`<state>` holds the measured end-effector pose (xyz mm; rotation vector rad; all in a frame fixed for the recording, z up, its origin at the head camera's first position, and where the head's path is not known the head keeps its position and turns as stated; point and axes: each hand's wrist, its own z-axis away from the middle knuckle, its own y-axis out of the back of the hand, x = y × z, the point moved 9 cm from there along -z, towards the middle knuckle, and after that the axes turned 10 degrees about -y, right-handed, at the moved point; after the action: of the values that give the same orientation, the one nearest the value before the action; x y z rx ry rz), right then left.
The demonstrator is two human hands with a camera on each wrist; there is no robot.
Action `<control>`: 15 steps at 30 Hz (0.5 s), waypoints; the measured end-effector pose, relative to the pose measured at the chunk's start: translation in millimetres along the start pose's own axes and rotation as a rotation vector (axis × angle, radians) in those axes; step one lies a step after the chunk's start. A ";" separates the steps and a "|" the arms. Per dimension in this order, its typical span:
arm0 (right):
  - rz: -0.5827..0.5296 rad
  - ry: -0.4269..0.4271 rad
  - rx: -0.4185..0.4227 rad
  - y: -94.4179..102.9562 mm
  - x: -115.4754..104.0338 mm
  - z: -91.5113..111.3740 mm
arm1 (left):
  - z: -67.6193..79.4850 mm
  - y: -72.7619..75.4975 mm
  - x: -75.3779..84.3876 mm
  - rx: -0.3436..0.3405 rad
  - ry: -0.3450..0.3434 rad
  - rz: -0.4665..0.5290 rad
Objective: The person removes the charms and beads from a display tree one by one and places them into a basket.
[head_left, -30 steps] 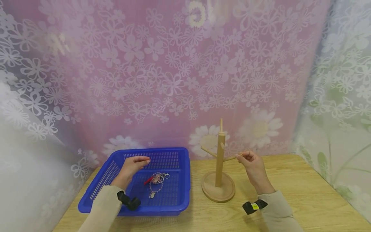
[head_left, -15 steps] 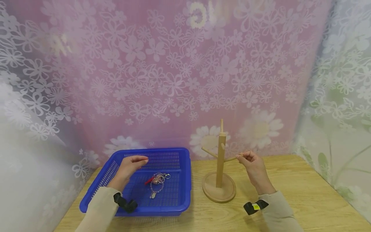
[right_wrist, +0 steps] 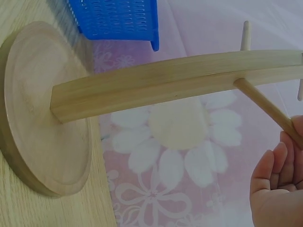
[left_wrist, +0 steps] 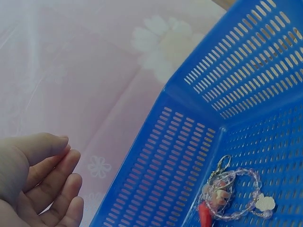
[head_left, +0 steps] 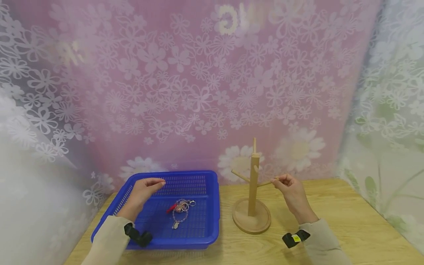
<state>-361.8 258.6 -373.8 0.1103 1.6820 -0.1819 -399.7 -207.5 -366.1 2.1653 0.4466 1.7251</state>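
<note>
A wooden stand with a round base and several slanting pegs stands upright on the table. My right hand pinches the end of its right-hand peg between thumb and index finger, the other fingers curling below. My left hand hovers over the left part of a blue plastic basket, holding nothing, its fingers loosely bent and the thumb near the index finger. Inside the basket lies a small heap of beaded keychains, with a metal clasp, a pale charm and a red piece.
The wood-grain table runs beneath the basket and the stand, which sit side by side with a narrow gap. A pink flowered sheet hangs close behind them. Pale flowered sheets close off both sides.
My left hand has drifted a little left over the basket. The right hand keeps its pinch on the peg. The whole head view has shifted slightly.
</note>
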 end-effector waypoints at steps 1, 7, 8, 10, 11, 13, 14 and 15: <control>0.009 -0.001 -0.002 0.4 -0.2 0.3 | -0.1 0.4 -0.2 -0.002 0.000 0.001; 0.133 0.012 -0.016 1.0 -5.9 1.4 | -0.2 6.0 2.8 0.002 -0.005 -0.009; 0.170 0.015 -0.016 1.1 -7.3 1.7 | 0.0 7.6 3.9 0.006 -0.009 -0.016; 0.260 0.025 -0.014 2.1 -9.8 1.8 | -0.1 10.7 6.3 0.011 -0.023 -0.028; 0.319 0.036 -0.014 3.1 -11.4 1.9 | 0.0 12.4 7.4 0.014 -0.031 -0.036; 0.431 0.082 -0.028 5.5 -15.3 1.9 | 0.2 16.6 11.0 0.022 -0.058 -0.095; 0.491 0.115 -0.040 6.7 -17.6 2.1 | 0.4 19.0 13.3 0.025 -0.075 -0.135; 0.544 0.161 -0.055 7.8 -20.6 2.3 | 0.7 21.3 15.6 0.024 -0.094 -0.179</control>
<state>-355.7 266.5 -354.1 0.5445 1.7519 0.2885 -394.9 -219.7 -343.2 2.1403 0.6182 1.5235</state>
